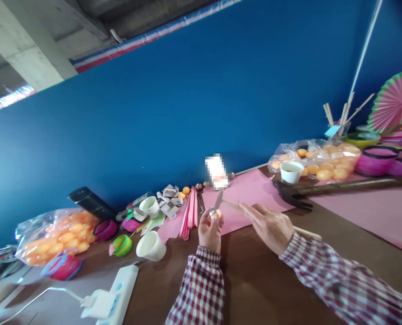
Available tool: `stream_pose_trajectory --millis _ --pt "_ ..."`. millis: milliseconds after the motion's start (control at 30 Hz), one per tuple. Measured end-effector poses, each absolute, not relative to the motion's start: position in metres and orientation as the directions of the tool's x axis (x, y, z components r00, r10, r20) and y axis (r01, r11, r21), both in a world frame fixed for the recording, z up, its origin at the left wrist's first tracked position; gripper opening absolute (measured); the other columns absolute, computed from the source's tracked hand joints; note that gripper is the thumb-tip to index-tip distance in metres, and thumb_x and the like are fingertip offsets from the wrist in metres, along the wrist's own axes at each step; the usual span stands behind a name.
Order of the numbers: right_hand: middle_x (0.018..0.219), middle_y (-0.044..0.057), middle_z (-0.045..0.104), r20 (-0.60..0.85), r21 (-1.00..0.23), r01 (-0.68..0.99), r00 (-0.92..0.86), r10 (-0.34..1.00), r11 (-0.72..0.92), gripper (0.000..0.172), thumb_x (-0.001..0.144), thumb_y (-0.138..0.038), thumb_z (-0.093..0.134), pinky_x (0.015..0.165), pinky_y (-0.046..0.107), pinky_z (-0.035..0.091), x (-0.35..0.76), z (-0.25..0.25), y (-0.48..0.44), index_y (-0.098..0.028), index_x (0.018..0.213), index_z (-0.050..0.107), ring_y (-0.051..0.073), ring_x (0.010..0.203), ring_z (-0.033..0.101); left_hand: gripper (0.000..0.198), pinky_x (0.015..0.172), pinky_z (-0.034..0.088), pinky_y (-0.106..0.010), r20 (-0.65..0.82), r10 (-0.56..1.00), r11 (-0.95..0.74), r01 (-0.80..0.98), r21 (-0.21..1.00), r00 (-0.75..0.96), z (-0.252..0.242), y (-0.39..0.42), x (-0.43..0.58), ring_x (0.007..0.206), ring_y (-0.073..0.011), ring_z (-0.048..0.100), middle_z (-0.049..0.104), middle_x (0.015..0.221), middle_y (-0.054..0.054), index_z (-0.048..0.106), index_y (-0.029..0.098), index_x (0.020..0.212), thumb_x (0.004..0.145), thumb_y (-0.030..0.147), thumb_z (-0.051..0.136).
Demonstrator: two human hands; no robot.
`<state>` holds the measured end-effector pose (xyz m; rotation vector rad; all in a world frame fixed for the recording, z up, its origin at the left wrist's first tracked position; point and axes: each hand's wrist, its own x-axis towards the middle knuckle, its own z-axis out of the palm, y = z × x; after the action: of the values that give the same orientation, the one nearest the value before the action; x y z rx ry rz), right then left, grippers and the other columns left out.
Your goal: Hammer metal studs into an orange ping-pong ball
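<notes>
My left hand (210,231) is closed, its fingertips round a small shiny ball (215,213) that looks partly silvery and partly orange. Just above the ball a grey, blade-like piece (219,198) points up; whether it is joined to the ball I cannot tell. In my right hand (271,224) is a thin wooden stick (232,205). Its tip reaches toward the grey piece, and its other end shows behind the wrist. Pink paper (246,201) lies flat beneath and beyond both hands.
Left are folded pink strips (189,214), white cups (151,246), a bag of orange balls (63,234) and a power strip (121,289). Ahead, a bright phone-like screen (217,171) leans on the blue wall (187,113). Right, a hammer (349,186) lies near another ball bag (332,160).
</notes>
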<state>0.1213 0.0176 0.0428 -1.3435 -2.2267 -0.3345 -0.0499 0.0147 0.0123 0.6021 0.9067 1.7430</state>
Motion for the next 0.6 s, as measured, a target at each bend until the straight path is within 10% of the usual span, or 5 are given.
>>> stream_pose_trajectory --millis 600 --pt "0.082 0.001 0.061 0.537 -0.069 0.875 -0.373 0.757 0.479 0.041 0.085 -0.024 0.035 0.048 0.020 0.030 0.1209 0.0446 0.0163 -0.030 0.126 0.035 0.009 0.062 0.054 0.036 0.069 0.043 -0.024 -0.048 0.927 -0.185 -0.565 0.804 -0.373 0.0117 0.0161 -0.0486 0.072 -0.0091 0.058 0.057 0.086 -0.002 0.054 0.020 0.096 0.063 0.020 0.067"
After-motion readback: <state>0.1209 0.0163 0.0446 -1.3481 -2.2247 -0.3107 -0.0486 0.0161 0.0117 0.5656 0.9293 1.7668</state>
